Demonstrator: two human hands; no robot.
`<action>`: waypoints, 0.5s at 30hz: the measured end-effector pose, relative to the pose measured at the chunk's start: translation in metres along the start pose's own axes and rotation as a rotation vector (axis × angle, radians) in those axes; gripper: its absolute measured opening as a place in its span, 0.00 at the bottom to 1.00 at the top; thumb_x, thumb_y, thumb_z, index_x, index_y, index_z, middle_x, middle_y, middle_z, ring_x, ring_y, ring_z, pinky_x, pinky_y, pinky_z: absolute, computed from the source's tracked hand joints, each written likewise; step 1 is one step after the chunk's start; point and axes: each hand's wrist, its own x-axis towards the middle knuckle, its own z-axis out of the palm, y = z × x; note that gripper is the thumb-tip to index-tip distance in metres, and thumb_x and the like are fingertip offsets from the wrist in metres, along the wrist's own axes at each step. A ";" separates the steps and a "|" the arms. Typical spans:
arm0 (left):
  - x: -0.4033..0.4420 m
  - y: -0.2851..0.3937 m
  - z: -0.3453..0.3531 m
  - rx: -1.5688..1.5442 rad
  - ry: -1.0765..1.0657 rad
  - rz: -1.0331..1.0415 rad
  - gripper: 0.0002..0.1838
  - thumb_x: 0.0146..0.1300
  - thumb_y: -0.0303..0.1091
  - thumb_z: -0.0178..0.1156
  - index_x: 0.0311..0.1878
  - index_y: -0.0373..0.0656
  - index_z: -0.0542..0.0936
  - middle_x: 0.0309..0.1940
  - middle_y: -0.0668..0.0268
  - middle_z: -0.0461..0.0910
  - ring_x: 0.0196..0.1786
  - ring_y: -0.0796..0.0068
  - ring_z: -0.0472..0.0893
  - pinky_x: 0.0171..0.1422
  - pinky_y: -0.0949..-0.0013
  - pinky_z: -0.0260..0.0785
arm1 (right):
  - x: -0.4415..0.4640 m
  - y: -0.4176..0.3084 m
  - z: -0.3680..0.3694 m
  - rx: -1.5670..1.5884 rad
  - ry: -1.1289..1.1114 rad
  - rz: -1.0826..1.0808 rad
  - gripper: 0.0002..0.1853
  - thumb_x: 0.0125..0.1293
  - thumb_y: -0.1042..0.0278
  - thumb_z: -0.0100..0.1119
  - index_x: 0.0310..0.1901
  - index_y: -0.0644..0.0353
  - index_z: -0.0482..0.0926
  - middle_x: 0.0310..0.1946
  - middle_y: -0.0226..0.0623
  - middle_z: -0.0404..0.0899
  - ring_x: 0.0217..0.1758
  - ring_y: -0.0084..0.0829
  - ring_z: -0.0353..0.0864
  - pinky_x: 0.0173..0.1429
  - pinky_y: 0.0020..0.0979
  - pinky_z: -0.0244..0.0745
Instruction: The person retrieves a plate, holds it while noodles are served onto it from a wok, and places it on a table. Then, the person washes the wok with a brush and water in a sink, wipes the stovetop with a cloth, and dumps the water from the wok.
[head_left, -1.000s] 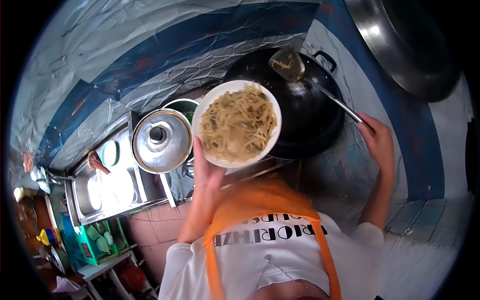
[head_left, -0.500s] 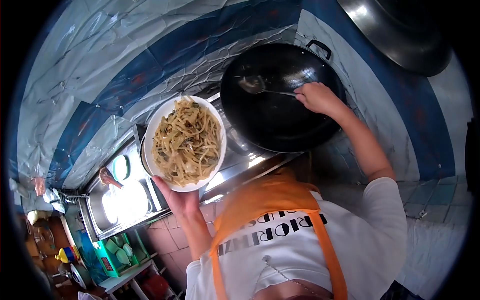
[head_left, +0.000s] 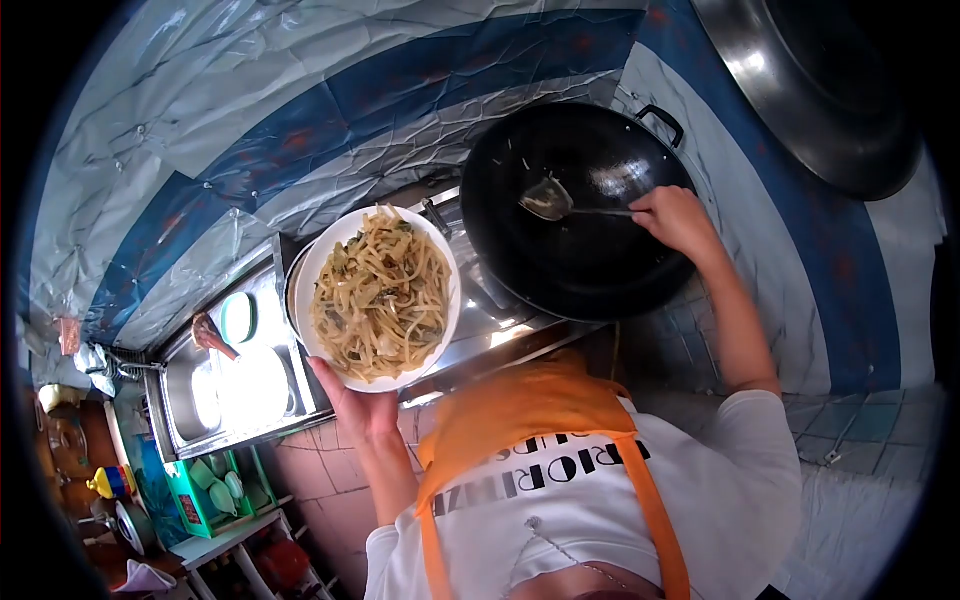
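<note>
Here, the hands hold a spatula and plate.

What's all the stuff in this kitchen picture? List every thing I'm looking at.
Plate: 1, white, in the left hand
Noodles: 1 heap, yellowish-brown, on the plate
Wok: 1, black, right of the plate
Spatula: 1, grey, in the wok
Large pan: 1, dark grey, upper right
Sink: 1, silver, left
Basket: 1, green, lower left, dishes inside
Bottle: 1, yellow and blue, far left
Wall covering: whitish with blue bands, behind
Small items, far left: blurred, uncountable
Apron: 1, orange, on the person
Shirt: 1, white, under the apron
Left hand: 1, bare, holding the plate
Right hand: 1, bare, gripping the spatula
</note>
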 end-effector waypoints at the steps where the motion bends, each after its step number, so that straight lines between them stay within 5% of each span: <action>1: 0.000 -0.001 0.001 -0.004 -0.008 0.000 0.34 0.68 0.58 0.52 0.72 0.52 0.61 0.71 0.63 0.63 0.71 0.57 0.63 0.74 0.44 0.57 | -0.004 0.001 -0.007 0.005 -0.020 0.007 0.10 0.59 0.64 0.63 0.42 0.53 0.86 0.35 0.43 0.84 0.42 0.44 0.83 0.47 0.41 0.78; 7: 0.002 -0.004 0.016 0.026 0.032 -0.032 0.33 0.69 0.59 0.49 0.71 0.51 0.62 0.70 0.64 0.63 0.71 0.59 0.63 0.74 0.47 0.56 | 0.012 -0.011 0.018 0.094 0.200 -0.056 0.12 0.60 0.63 0.63 0.44 0.57 0.85 0.35 0.46 0.83 0.41 0.47 0.82 0.48 0.40 0.76; 15: 0.001 -0.005 0.016 0.074 0.027 -0.032 0.35 0.69 0.59 0.49 0.72 0.48 0.60 0.71 0.64 0.62 0.72 0.61 0.61 0.77 0.51 0.52 | 0.005 -0.001 -0.002 0.046 0.077 0.044 0.10 0.58 0.64 0.63 0.41 0.52 0.87 0.36 0.42 0.84 0.42 0.43 0.83 0.49 0.41 0.78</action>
